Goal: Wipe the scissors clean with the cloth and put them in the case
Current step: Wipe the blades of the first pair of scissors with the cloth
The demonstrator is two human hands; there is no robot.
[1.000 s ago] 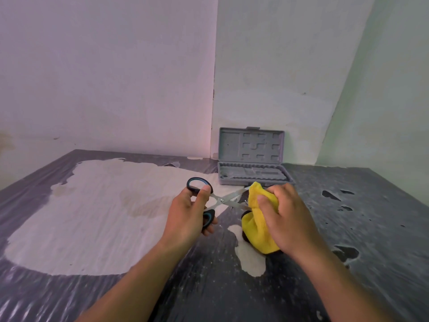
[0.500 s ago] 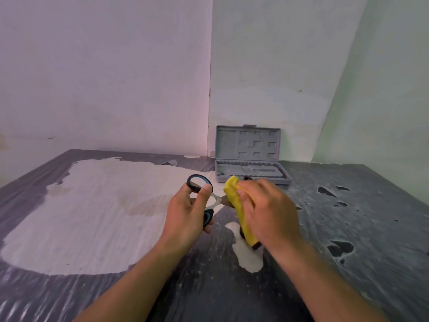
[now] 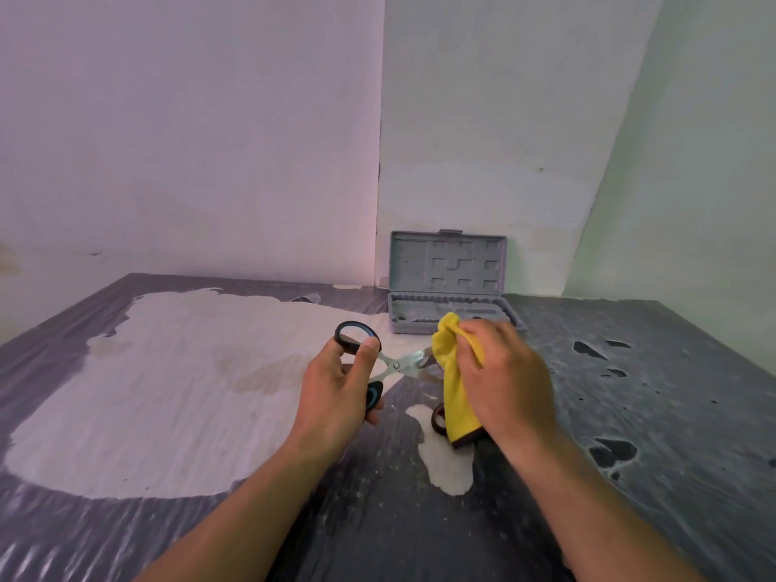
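Head view: the left hand point(image 3: 336, 396) grasps the handles of the scissors point(image 3: 380, 363), held partly spread in the air in front of the open grey case point(image 3: 449, 283), while the right hand point(image 3: 504, 384) clenches the yellow cloth point(image 3: 451, 371) around the blades. Step in hand, as judged: step 1 of 2, wiping. The next move calls for releasing the cloth and carrying the scissors forward into the tray of the case.

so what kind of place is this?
Probably a bare workroom or recording corner, not a lived-in room: plain patchy walls, a table under worn, peeling dark covering, and only an open grey tool case against the wall.
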